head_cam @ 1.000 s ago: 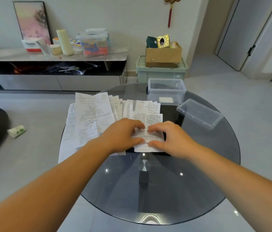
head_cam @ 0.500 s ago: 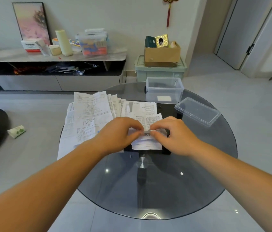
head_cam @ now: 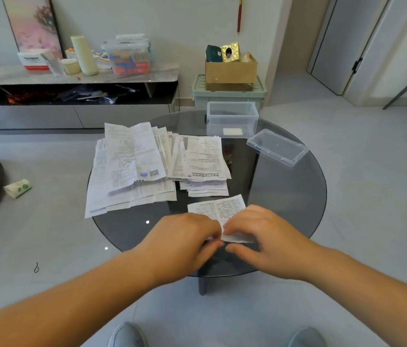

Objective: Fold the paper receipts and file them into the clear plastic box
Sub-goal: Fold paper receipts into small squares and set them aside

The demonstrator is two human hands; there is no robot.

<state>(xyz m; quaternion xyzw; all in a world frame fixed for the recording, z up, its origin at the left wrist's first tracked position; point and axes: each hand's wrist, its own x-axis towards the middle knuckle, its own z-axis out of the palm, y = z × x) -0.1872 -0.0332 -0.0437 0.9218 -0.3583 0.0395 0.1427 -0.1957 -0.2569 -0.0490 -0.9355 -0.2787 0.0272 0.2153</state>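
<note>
Left hand (head_cam: pixel 182 244) and right hand (head_cam: pixel 265 239) both pinch the near edge of one receipt (head_cam: pixel 220 207) at lower centre. The box (head_cam: pixel 232 118) stands open straight up-frame, past the stacks (head_cam: pixel 132 169), slightly nearer the right hand.

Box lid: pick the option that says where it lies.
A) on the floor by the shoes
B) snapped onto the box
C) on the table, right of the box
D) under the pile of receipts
C: the lid lies flat on the glass table, off to the right of the box, whose top stands open.
</note>
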